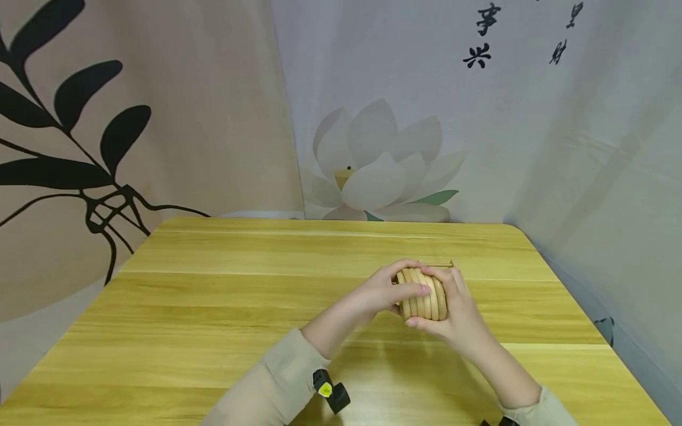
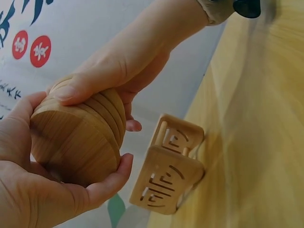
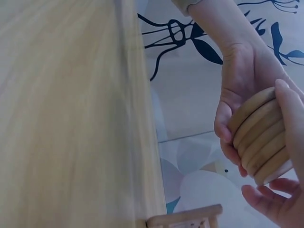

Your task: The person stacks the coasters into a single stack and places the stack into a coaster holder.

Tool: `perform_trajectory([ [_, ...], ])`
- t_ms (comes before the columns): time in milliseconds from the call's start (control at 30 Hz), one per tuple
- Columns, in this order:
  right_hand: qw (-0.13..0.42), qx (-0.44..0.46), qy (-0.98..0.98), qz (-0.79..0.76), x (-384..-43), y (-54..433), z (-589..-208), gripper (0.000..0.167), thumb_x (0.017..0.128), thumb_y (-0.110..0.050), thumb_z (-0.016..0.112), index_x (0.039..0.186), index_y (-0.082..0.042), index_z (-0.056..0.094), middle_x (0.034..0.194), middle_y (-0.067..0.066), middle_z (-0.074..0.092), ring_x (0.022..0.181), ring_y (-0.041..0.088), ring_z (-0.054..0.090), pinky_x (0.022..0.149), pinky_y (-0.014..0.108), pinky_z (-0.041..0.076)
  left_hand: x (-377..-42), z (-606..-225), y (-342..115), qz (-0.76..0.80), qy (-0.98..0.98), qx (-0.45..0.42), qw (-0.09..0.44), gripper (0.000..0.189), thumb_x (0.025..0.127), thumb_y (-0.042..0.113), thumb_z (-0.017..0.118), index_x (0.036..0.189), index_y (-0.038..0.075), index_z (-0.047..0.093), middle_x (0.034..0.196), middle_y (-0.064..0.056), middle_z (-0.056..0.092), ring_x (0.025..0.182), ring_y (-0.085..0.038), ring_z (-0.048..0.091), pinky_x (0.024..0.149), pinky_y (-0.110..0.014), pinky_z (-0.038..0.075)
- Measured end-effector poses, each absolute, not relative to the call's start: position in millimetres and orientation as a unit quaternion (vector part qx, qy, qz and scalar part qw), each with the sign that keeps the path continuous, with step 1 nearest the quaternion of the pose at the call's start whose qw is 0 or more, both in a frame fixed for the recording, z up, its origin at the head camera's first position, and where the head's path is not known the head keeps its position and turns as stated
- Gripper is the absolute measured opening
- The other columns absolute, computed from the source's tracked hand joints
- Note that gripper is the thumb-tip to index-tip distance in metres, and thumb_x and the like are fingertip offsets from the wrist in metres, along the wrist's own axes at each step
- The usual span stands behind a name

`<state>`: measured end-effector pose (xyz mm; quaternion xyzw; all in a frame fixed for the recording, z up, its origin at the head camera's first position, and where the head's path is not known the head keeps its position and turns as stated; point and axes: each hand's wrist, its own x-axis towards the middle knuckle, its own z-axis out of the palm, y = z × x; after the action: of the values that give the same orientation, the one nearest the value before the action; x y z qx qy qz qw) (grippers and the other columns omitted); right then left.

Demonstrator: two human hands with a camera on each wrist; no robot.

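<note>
A stack of several round wooden coasters (image 1: 421, 309) is held off the table between both hands. My left hand (image 1: 379, 291) grips it from the left, its thumb lying across the coasters' edges. From the right, my right hand (image 1: 462, 307) grips the other end, thumb below and fingers over the top. The left wrist view shows the flat face of the end coaster (image 2: 76, 142) with fingers curled round its rim. Behind the hands stands a wooden coaster holder (image 2: 156, 162) with cut-out patterns in its panels, mostly hidden in the head view.
The wooden table (image 1: 213, 319) spreads wide to the left and in front of the hands. Its far edge meets a printed curtain (image 1: 373, 71) with a lotus and dark leaves. Small black devices (image 1: 330, 390) are strapped at the cuffs.
</note>
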<state>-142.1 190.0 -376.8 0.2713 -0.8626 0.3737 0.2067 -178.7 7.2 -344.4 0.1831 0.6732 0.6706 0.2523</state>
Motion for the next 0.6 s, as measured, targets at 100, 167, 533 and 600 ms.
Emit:
perform_trajectory([
  [100, 0.209, 0.272, -0.859, 0.380, -144.8, 193.1, -375.8, 0.087, 0.064, -0.020, 0.090, 0.134, -0.019, 0.040, 0.116, 0.009, 0.041, 0.093, 0.018, 0.050, 0.074, 0.040, 0.050, -183.7, -342.8, 11.3, 0.666, 0.676, 0.191, 0.251, 0.046, 0.088, 0.024, 0.069, 0.132, 0.020, 0.055, 0.110, -0.005, 0.058, 0.088, -0.020, 0.061, 0.069, -0.035, 0.054],
  [167, 0.207, 0.269, -0.860, 0.382, -146.6, 193.8, -374.8, 0.087, 0.064, -0.018, 0.090, 0.134, -0.019, 0.040, 0.114, 0.009, 0.041, 0.092, 0.017, 0.050, 0.069, 0.035, 0.049, -186.5, -341.8, 12.0, 0.665, 0.676, 0.196, 0.249, 0.046, 0.088, 0.024, 0.069, 0.131, 0.021, 0.056, 0.110, -0.005, 0.059, 0.088, -0.020, 0.061, 0.069, -0.035, 0.054],
  [533, 0.210, 0.253, -0.863, 0.383, -160.4, 198.3, -370.0, 0.087, 0.064, -0.012, 0.090, 0.135, -0.015, 0.040, 0.111, 0.011, 0.042, 0.094, 0.018, 0.048, 0.070, 0.037, 0.049, -201.5, -336.5, 18.4, 0.660, 0.685, 0.199, 0.235, 0.045, 0.087, 0.025, 0.070, 0.130, 0.021, 0.057, 0.107, -0.003, 0.061, 0.086, -0.018, 0.060, 0.068, -0.034, 0.054],
  [600, 0.212, 0.253, -0.864, 0.380, -163.2, 199.8, -368.2, 0.086, 0.064, -0.012, 0.090, 0.135, -0.015, 0.040, 0.113, 0.012, 0.042, 0.094, 0.019, 0.048, 0.070, 0.038, 0.049, -204.4, -335.7, 20.3, 0.661, 0.685, 0.200, 0.230, 0.044, 0.087, 0.025, 0.070, 0.129, 0.021, 0.058, 0.107, -0.002, 0.061, 0.087, -0.017, 0.060, 0.069, -0.033, 0.054],
])
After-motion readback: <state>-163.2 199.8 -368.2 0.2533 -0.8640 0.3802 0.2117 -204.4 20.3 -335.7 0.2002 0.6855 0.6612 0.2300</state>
